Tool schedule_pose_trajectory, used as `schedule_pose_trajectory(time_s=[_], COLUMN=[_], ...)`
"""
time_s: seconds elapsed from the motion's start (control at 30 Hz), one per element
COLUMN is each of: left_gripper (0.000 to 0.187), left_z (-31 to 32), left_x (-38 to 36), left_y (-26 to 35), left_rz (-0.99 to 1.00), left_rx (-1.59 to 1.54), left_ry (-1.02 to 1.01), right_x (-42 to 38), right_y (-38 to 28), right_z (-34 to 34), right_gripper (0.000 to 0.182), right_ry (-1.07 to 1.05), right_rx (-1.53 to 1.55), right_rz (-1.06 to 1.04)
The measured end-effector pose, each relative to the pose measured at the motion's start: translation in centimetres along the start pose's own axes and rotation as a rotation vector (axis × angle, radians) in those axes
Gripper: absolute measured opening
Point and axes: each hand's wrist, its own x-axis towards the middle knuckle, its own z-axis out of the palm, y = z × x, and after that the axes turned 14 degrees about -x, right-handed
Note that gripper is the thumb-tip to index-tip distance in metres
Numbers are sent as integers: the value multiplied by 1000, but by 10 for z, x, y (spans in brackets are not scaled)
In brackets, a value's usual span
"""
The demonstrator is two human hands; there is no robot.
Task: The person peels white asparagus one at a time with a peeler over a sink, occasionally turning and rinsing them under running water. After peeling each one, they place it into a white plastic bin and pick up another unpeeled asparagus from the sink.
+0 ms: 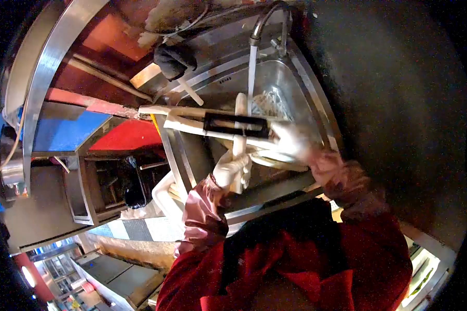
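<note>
My left hand [230, 171], in a whitish glove, is wrapped round a long pale stick-shaped root vegetable [241, 105]. The root stands nearly lengthwise in view over the sink [308, 88]. My right hand [294, 143], gloved too, is smeared by motion but closed on the end of a black-framed peeler [208, 124]. The peeler lies across the root; whether its blade touches cannot be made out. More long pale roots [184, 123] lie across the sink beneath both hands. White shreds of peel [270, 104] are heaped in the basin.
Water [252, 70] runs from a curved tap [255, 37] into the basin. A black cloth-like item [174, 61] hangs at the back left. A white tub [164, 196] stands left of the sink, beside shelving [109, 181]. A dark surface [394, 103] lies to the right.
</note>
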Motion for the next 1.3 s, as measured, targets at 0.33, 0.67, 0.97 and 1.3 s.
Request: schedule_pose_trajectory(time_s=[0.33,0.67,0.97,1.3], left_gripper=[29,26,52,48], left_z=[-7,-42,-44,-8], left_x=[-1,3,20,-16], left_y=[-1,-24,4,-15], left_rz=[-4,42,-15,91], left_rx=[-23,213,-455,-193], left_ry=[148,63,-156,20], right_x=[-12,31,18,39], right_y=[-25,48,-10,40], right_z=[-36,-4,2,3], right_gripper=[31,21,27,24], right_ry=[38,-337,-97,-2], right_rx=[-25,722,372,-8], right_rz=[-24,568,248,352])
